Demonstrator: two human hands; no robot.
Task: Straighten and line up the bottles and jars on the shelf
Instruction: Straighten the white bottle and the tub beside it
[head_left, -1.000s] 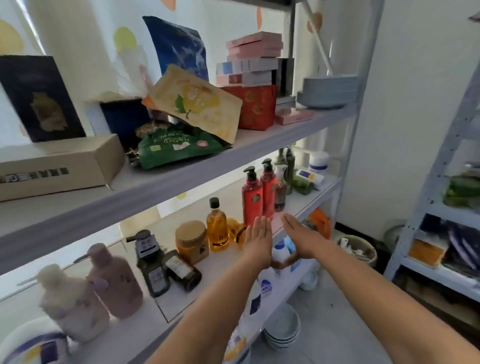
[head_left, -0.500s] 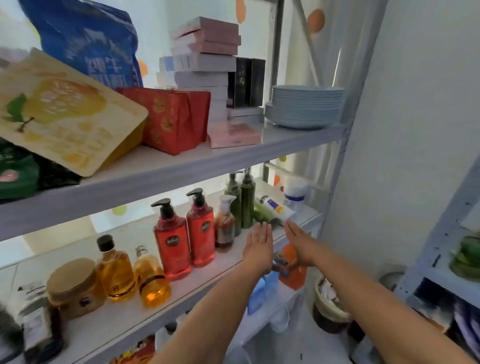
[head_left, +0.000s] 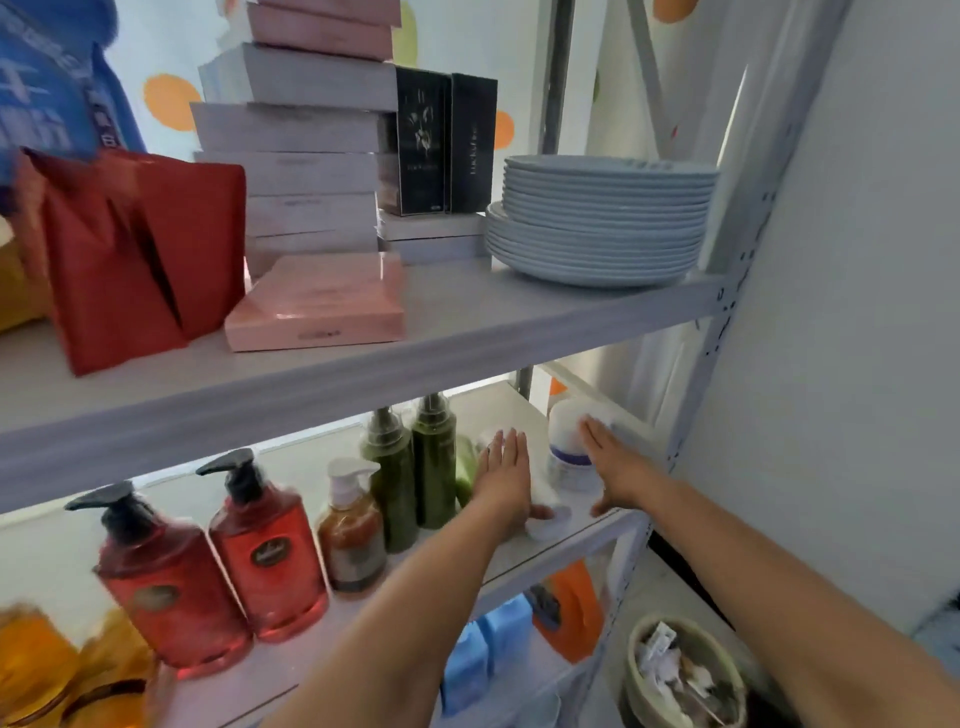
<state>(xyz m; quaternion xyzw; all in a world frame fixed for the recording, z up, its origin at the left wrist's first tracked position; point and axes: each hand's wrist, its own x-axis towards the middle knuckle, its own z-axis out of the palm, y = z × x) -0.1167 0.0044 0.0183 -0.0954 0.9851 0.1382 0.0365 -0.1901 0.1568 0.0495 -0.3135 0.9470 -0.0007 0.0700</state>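
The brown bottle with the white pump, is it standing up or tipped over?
Upright. The brown bottle stands on its base on the lower shelf, white pump on top, beside a green bottle.

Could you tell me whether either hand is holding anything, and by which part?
Nothing is gripped: the left hand and right hand are open, either side of the white jar.

The red bottle (head_left: 171, 587) and second red bottle (head_left: 270, 566) are clear red with black pumps. The brown bottle (head_left: 353, 545) is amber with a white pump. The green bottles (head_left: 436, 467) are dark olive. The jar (head_left: 566, 441) is white with a purple band. The plates (head_left: 602, 223) are pale blue-grey, the bag (head_left: 130, 249) red, the box (head_left: 317, 306) pink, the shelf (head_left: 467, 332) off-white, the wall (head_left: 166, 101) white with orange spots.
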